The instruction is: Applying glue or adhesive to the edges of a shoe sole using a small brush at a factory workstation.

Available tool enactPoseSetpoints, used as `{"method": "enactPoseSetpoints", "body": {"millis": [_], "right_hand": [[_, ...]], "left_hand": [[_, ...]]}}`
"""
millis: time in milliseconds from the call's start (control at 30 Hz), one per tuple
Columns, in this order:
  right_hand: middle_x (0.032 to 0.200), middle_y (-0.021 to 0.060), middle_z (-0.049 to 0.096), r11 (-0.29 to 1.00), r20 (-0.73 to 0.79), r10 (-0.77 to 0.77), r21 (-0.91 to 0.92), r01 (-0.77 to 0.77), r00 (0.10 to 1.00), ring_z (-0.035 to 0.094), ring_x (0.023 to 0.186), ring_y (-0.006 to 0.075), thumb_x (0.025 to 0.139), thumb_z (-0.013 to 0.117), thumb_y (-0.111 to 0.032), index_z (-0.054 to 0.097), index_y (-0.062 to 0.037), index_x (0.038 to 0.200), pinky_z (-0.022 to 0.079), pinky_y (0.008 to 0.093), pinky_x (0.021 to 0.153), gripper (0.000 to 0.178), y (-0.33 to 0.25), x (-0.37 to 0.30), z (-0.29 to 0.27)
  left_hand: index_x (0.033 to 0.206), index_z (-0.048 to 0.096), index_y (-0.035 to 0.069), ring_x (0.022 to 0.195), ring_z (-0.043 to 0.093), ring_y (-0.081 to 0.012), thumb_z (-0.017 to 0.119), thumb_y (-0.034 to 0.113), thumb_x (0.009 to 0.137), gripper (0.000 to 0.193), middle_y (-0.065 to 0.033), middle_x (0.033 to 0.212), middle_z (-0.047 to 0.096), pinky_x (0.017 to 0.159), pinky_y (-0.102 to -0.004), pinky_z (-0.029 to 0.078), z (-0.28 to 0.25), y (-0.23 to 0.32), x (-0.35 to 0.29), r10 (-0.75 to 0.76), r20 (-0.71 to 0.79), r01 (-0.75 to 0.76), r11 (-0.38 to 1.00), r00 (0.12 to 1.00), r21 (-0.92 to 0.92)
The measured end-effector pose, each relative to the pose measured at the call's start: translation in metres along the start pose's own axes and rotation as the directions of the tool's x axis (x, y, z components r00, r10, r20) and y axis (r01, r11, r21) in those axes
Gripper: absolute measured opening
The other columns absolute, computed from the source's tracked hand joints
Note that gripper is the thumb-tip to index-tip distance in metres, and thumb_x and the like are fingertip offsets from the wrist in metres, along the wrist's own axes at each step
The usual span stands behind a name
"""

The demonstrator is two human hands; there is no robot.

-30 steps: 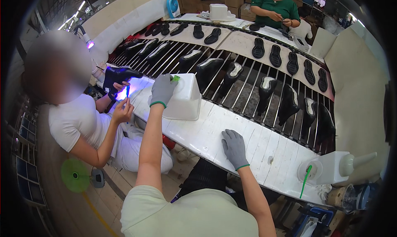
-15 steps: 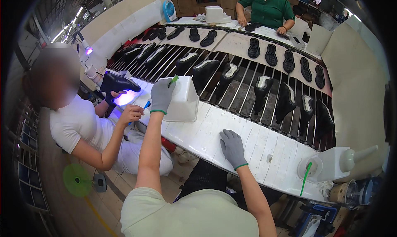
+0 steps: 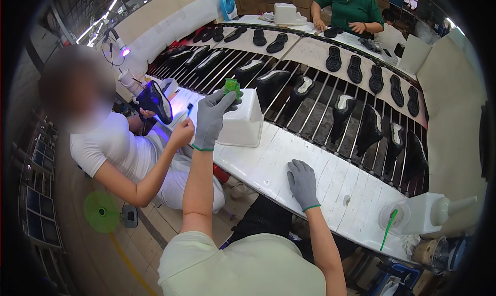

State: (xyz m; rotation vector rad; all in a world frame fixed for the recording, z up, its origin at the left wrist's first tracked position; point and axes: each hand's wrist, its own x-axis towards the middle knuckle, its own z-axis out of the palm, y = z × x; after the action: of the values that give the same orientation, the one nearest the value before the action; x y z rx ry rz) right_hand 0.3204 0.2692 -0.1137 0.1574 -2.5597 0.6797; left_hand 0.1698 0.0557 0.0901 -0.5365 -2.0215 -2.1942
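Observation:
My left hand point(image 3: 209, 123), in a grey glove with a green cuff, is raised beside a white box-shaped block point(image 3: 242, 121). Between its thumb and fingers it pinches a small, crumpled, shiny green thing point(image 3: 232, 86), perhaps a wrapper. Its exact kind cannot be made out. My right hand point(image 3: 304, 183), gloved the same way, rests on the white tabletop point(image 3: 276, 164) with its fingers stretched out and nothing held. Beyond the table, black shoe uppers point(image 3: 341, 112) with pale bottoms lie on a rack of metal rollers point(image 3: 325, 134).
At my left a co-worker holds a black shoe point(image 3: 155, 102) and a brush near a violet lamp point(image 3: 124, 51). Black soles point(image 3: 354, 69) line the far ledge. A white container with a green-handled stick point(image 3: 390, 229) stands at right. Someone in green works opposite.
My left hand has turned, showing more of the green thing. My right hand still rests on the table. The co-worker's shoe has tilted, exposing its pale bottom, and the view has shifted slightly.

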Motion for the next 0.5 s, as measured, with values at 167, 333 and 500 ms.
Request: {"method": "enactPoseSetpoints", "body": {"millis": [167,333,500], "right_hand": [[0.119,0.0128,0.059,1.000,-0.010,0.008,0.005,-0.008,1.000,0.053,0.113,0.0308,0.085,0.059,-0.014,0.060,-0.0035,0.114,0.041,0.0417,0.097,0.030,0.002,-0.001,0.001],[0.120,0.0132,0.058,1.000,0.006,-0.006,-0.018,0.007,1.000,0.052,0.114,0.0296,0.087,0.058,-0.015,0.058,-0.0030,0.115,0.041,0.0410,0.097,0.031,0.002,-0.004,-0.002],[0.119,0.0134,0.058,1.000,0.005,-0.001,-0.018,0.002,1.000,0.052,0.114,0.0297,0.087,0.058,-0.015,0.058,-0.0029,0.116,0.041,0.0409,0.097,0.031,0.001,-0.005,-0.004]], "left_hand": [[0.116,0.065,-0.002,0.076,0.065,-0.0093,0.064,0.017,0.090,0.032,-0.0068,0.093,0.071,0.068,-0.0242,0.052,-0.009,-0.014,0.010,0.153,-0.075,-0.127,0.953,0.985,0.276],[0.113,0.067,0.003,0.080,0.067,-0.0281,0.059,0.010,0.088,0.027,-0.0133,0.094,0.070,0.073,-0.0342,0.052,-0.031,-0.043,0.018,0.386,0.001,-0.244,0.580,0.923,0.777],[0.127,0.056,0.005,0.107,0.058,-0.0349,0.054,0.002,0.086,0.041,-0.0181,0.116,0.062,0.092,-0.0418,0.046,-0.030,-0.043,0.016,0.486,0.096,-0.351,0.465,0.868,0.813]]}}
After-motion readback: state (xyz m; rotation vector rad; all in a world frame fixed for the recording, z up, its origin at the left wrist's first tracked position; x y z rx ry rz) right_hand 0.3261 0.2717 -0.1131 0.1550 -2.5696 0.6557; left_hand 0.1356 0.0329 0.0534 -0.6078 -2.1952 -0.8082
